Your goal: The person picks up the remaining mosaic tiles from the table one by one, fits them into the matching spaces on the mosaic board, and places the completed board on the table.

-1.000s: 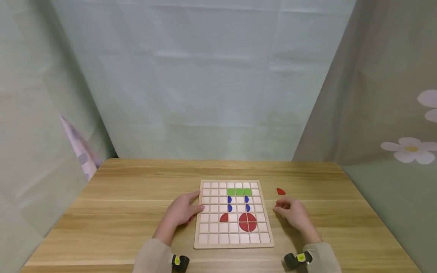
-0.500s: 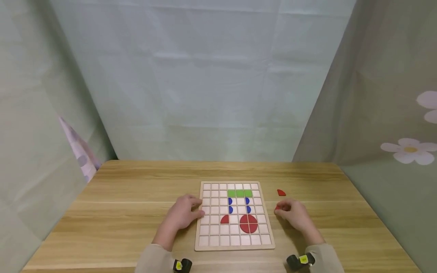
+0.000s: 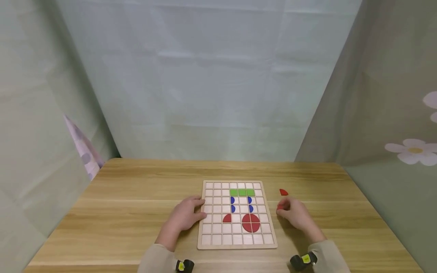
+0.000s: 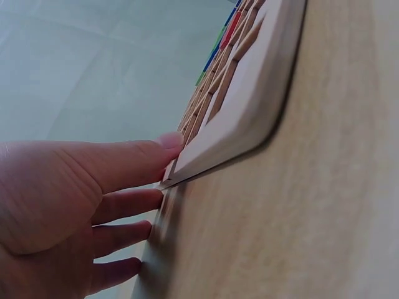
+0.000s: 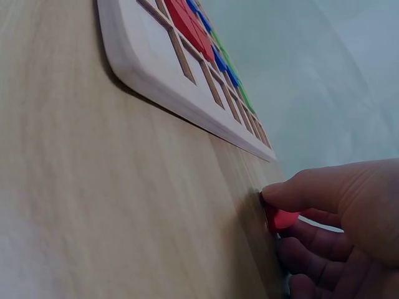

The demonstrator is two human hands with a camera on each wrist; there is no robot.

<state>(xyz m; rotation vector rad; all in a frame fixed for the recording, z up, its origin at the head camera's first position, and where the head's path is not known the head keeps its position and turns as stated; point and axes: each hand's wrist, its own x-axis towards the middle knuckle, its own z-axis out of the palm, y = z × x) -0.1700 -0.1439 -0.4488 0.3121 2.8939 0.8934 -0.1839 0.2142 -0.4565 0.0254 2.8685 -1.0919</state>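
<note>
The gridded wooden board (image 3: 237, 247) is lying flat on the table (image 3: 136, 212), and the left hand (image 3: 184, 215) is touching its left edge, thumb on the rim and fingers reaching out loosely. That contact is looking light, so a bump or an uneven push could be sliding the board and unsettling the green squares (image 3: 242, 192), the blue half-discs (image 3: 233, 200) and the red circle (image 3: 247, 219) sitting in its cells. The right hand (image 3: 295, 214) is staying well apart from the left, just right of the board, pinching a red piece (image 5: 283, 219) between thumb and fingers. The piece is looking thin and is being partly hidden, so an off-centre pinch could be letting it slip or swivel; over a cell, it could then be catching on the dividers. A loose red quarter (image 3: 283, 192) is lying right of the board, nearer its far edge, where a stray knuckle could be nudging it away. On the board, a lone red wedge (image 3: 227, 218) is sitting left of the circle; a sideways brush could be dislodging it.
</note>
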